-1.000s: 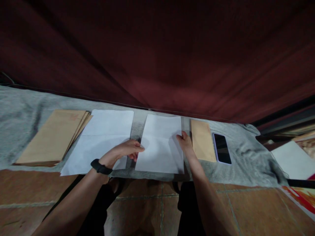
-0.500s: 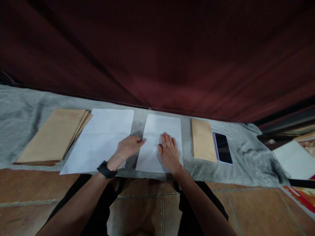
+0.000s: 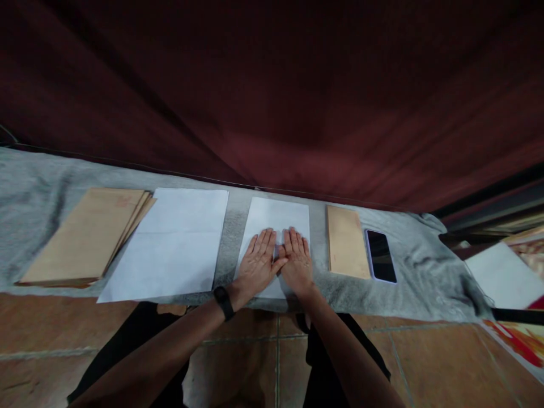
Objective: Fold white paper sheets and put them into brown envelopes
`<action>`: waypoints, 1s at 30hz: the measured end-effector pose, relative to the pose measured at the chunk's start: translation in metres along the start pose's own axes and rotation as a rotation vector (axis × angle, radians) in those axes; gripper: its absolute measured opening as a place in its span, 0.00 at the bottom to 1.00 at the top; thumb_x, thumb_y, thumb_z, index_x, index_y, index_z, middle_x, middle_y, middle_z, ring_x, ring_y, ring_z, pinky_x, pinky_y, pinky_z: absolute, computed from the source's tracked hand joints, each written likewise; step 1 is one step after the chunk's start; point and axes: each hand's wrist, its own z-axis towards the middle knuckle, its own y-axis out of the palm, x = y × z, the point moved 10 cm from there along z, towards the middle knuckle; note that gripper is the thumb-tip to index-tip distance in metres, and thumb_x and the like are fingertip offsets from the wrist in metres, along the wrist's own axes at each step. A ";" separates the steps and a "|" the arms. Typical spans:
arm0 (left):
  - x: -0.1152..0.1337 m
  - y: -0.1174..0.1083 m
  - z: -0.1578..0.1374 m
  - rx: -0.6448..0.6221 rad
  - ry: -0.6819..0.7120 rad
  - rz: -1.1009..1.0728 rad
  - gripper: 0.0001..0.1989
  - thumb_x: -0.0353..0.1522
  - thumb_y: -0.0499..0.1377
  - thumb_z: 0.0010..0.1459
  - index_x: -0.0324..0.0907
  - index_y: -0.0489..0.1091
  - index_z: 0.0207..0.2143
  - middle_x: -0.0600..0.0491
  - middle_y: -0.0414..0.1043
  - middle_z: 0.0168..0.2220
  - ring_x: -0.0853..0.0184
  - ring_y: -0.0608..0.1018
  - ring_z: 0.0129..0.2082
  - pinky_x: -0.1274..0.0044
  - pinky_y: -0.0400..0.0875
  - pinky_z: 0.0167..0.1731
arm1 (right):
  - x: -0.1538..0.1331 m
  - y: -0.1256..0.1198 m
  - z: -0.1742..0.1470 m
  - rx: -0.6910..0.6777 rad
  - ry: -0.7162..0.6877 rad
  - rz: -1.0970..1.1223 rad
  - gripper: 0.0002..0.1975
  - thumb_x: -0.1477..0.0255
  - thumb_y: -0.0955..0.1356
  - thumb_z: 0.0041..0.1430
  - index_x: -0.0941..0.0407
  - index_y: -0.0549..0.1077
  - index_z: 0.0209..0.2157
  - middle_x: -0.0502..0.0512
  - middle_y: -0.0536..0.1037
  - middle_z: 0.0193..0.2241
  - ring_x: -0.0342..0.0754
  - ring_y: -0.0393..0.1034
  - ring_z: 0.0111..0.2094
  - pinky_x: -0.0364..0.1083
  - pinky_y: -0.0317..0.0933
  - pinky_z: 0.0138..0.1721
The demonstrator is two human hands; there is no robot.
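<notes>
Both palms lie flat on a white sheet of paper (image 3: 278,212) in the middle of the cloth-covered surface. My left hand (image 3: 258,262), with a black band on its wrist, rests on the sheet's left half with fingers stretched out. Beside it, my right hand (image 3: 296,262) presses on the right half, also with fingers extended. The thumbs meet or overlap between the hands. To the left lies larger white paper (image 3: 178,243) with a crease across it. A brown envelope (image 3: 347,241) is to the right of my right hand.
A stack of brown envelopes (image 3: 83,238) lies at the far left, touching the larger paper. Right of the single envelope is a phone (image 3: 381,256) in a purple case. Grey cloth (image 3: 425,272) covers the narrow surface, and a dark red curtain (image 3: 272,113) hangs behind it.
My left hand has moved right, from a pinch at the sheet's left edge to lying flat on it beside my right hand. My right hand stays on the sheet.
</notes>
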 end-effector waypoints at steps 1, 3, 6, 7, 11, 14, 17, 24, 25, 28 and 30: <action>-0.003 -0.001 0.000 0.006 -0.005 0.015 0.37 0.48 0.44 0.72 0.28 0.53 0.71 0.35 0.55 0.72 0.53 0.55 0.74 0.59 0.51 0.72 | 0.006 -0.002 0.001 0.016 0.024 0.002 0.28 0.70 0.55 0.76 0.63 0.56 0.72 0.67 0.54 0.73 0.56 0.46 0.74 0.60 0.44 0.71; -0.008 -0.004 0.000 0.015 -0.031 0.034 0.38 0.48 0.44 0.72 0.27 0.54 0.71 0.34 0.55 0.71 0.51 0.56 0.74 0.59 0.52 0.71 | 0.016 -0.005 0.003 0.048 0.059 0.002 0.28 0.67 0.55 0.76 0.63 0.56 0.72 0.68 0.55 0.73 0.57 0.48 0.73 0.61 0.45 0.70; -0.016 -0.006 -0.001 0.025 -0.080 0.049 0.37 0.47 0.44 0.72 0.25 0.55 0.70 0.32 0.54 0.71 0.50 0.56 0.73 0.59 0.53 0.71 | 0.028 -0.008 0.002 0.082 0.100 -0.004 0.29 0.65 0.54 0.77 0.64 0.57 0.71 0.69 0.57 0.72 0.58 0.51 0.72 0.61 0.47 0.70; -0.019 -0.007 -0.001 0.025 -0.095 0.054 0.37 0.46 0.44 0.72 0.24 0.55 0.70 0.32 0.54 0.72 0.50 0.56 0.73 0.59 0.52 0.71 | 0.031 -0.009 0.002 0.090 0.110 -0.006 0.29 0.64 0.54 0.77 0.64 0.57 0.71 0.69 0.57 0.72 0.59 0.52 0.72 0.61 0.47 0.70; -0.036 -0.007 -0.001 -0.002 -0.168 0.079 0.35 0.43 0.45 0.72 0.25 0.55 0.70 0.33 0.53 0.72 0.50 0.57 0.73 0.58 0.50 0.72 | 0.042 -0.013 0.001 0.109 0.145 -0.001 0.30 0.64 0.54 0.77 0.66 0.57 0.71 0.70 0.59 0.71 0.60 0.55 0.71 0.62 0.48 0.69; -0.049 -0.012 0.004 -0.022 -0.225 0.097 0.33 0.40 0.45 0.72 0.25 0.56 0.70 0.33 0.56 0.71 0.50 0.58 0.73 0.57 0.49 0.72 | 0.051 -0.017 0.005 0.116 0.195 0.016 0.30 0.65 0.54 0.76 0.70 0.59 0.70 0.73 0.60 0.70 0.63 0.55 0.70 0.64 0.48 0.69; -0.045 -0.018 0.019 -0.021 -0.191 0.065 0.31 0.38 0.42 0.72 0.26 0.57 0.70 0.35 0.56 0.71 0.53 0.57 0.73 0.58 0.50 0.72 | 0.053 -0.022 0.015 0.116 0.209 0.063 0.30 0.66 0.53 0.76 0.70 0.58 0.70 0.73 0.59 0.70 0.63 0.52 0.72 0.64 0.47 0.70; -0.018 -0.002 0.071 -0.089 -0.020 -0.016 0.29 0.32 0.42 0.71 0.33 0.58 0.70 0.44 0.55 0.73 0.55 0.53 0.75 0.60 0.50 0.72 | 0.021 -0.012 0.058 0.021 0.062 0.239 0.29 0.65 0.50 0.77 0.62 0.59 0.71 0.62 0.57 0.72 0.52 0.48 0.74 0.57 0.47 0.72; -0.018 0.004 0.076 -0.116 -0.016 -0.012 0.29 0.31 0.42 0.71 0.33 0.58 0.70 0.44 0.55 0.73 0.55 0.54 0.74 0.60 0.49 0.72 | 0.018 -0.008 0.063 0.001 0.047 0.248 0.29 0.65 0.50 0.77 0.61 0.60 0.70 0.61 0.58 0.72 0.51 0.49 0.73 0.56 0.46 0.72; -0.024 0.017 0.085 -0.168 -0.026 0.008 0.29 0.30 0.41 0.70 0.32 0.59 0.70 0.43 0.56 0.72 0.54 0.55 0.74 0.58 0.49 0.72 | 0.014 0.002 0.075 -0.040 0.044 0.232 0.28 0.64 0.50 0.78 0.60 0.60 0.71 0.59 0.60 0.71 0.51 0.51 0.73 0.55 0.42 0.73; -0.027 0.019 0.089 -0.153 -0.037 0.019 0.29 0.30 0.41 0.70 0.33 0.59 0.70 0.43 0.56 0.72 0.54 0.55 0.74 0.58 0.48 0.72 | 0.016 0.006 0.080 -0.054 0.064 0.198 0.28 0.64 0.50 0.78 0.58 0.60 0.71 0.58 0.60 0.72 0.51 0.50 0.73 0.57 0.41 0.73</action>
